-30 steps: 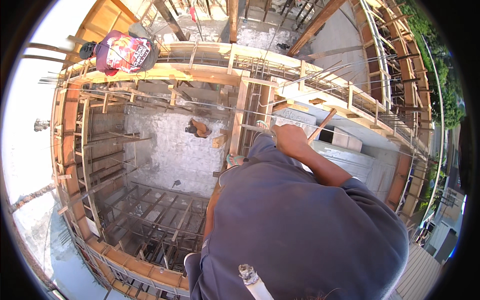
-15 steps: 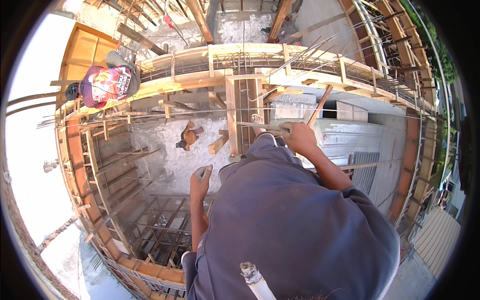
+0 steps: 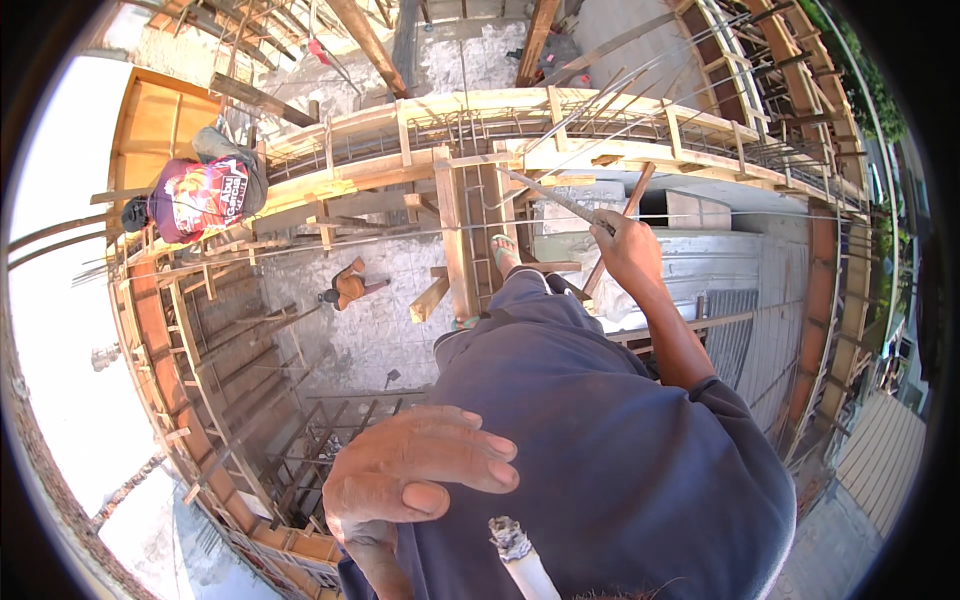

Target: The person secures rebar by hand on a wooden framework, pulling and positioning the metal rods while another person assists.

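My left hand (image 3: 420,465) is raised close in front of me, empty, its fingers stretched out and slightly bent. Just right of and below its fingertips, a burnt-ended cigarette (image 3: 528,560) juts up from the lower edge; the hand does not touch it. My right hand (image 3: 630,250) is closed round a thin, greyish-brown metal rod (image 3: 560,199). The rod points up and left toward the wooden beam formwork (image 3: 456,250), where steel bars run inside. My sandalled foot (image 3: 504,254) stands on this formwork.
A person in a red printed shirt (image 3: 205,195) bends over the formwork at left. Another person (image 3: 350,290) is on the floor far below. A crossing timber beam (image 3: 350,182) with rebar (image 3: 600,115) runs ahead. Corrugated metal sheets (image 3: 690,270) lie below right.
My left hand has risen from low at my side to near the cigarette. My right hand has moved slightly right and up, with the rod now slanting up-left. The view has shifted a little.
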`<state>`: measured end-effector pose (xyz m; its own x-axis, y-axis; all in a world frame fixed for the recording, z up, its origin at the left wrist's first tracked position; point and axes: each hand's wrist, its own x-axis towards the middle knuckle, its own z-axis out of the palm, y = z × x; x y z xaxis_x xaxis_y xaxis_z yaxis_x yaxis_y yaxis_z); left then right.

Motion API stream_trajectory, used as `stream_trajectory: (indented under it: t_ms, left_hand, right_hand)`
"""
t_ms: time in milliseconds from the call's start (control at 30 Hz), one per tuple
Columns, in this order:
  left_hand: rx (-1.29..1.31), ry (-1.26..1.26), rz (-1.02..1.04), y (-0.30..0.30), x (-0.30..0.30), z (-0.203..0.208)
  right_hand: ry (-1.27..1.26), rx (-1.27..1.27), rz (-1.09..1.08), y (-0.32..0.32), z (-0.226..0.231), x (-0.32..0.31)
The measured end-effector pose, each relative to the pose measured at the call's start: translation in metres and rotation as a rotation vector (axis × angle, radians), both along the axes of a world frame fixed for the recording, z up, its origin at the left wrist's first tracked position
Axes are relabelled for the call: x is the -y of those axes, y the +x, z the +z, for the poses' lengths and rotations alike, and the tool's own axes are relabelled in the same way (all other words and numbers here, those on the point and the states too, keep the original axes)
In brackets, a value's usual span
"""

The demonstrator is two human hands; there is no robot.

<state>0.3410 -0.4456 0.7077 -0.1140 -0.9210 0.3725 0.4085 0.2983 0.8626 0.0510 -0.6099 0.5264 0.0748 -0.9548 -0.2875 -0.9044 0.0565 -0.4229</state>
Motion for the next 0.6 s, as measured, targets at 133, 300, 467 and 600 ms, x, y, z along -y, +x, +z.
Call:
stream_trajectory:
  t_ms: [133,300,467,600]
  left_hand:
    - [-0.238,-0.057,-0.102,-0.032,0.027,0.027]
    - [-0.556,-0.097,0.003,-0.084,0.061,0.048]
    - [-0.455,-0.191,0.245,-0.111,0.085,0.057]
    - [-0.136,-0.098,-0.022,-0.115,0.047,0.049]
  right_hand:
    - [-0.083,-0.01,0.044,-0.002,-0.03,0.038]
    - [-0.079,-0.055,0.04,0.001,-0.052,0.08]
    - [0.05,-0.122,0.068,0.013,-0.069,0.117]
    - [0.11,-0.167,0.139,0.034,-0.059,0.136]
